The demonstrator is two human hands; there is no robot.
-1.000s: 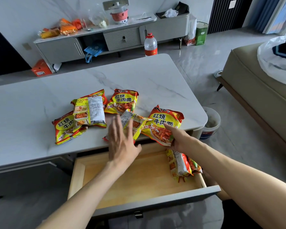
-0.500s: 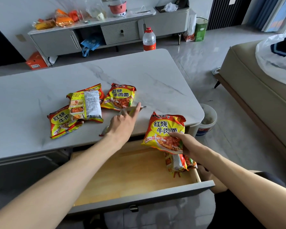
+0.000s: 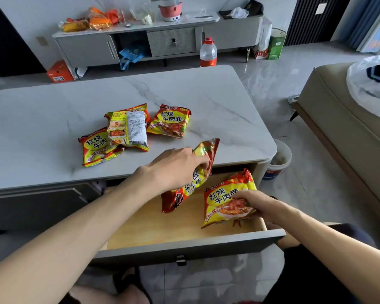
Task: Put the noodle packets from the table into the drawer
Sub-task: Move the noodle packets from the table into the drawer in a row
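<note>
Now each hand pinching a packet labelled 红烧牛肉面: left hand (image 3: 176,165) mid-air, right hand (image 3: 253,204) over the drawer (image 3: 162,227).

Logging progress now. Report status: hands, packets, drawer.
Left hand carrying packet over open drawer. Right hand setting another inside. Four on table.

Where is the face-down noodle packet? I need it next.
The face-down packet lies left of centre on the table, overlapping two other packets.

- Table (image 3: 206,102): white marble-pattern top, rounded corners.
- Resting on it, left of centre: clustered noodle packets (image 3: 127,132), some overlapping.
- One packet (image 3: 170,120) lies face-up just beside them.
</note>
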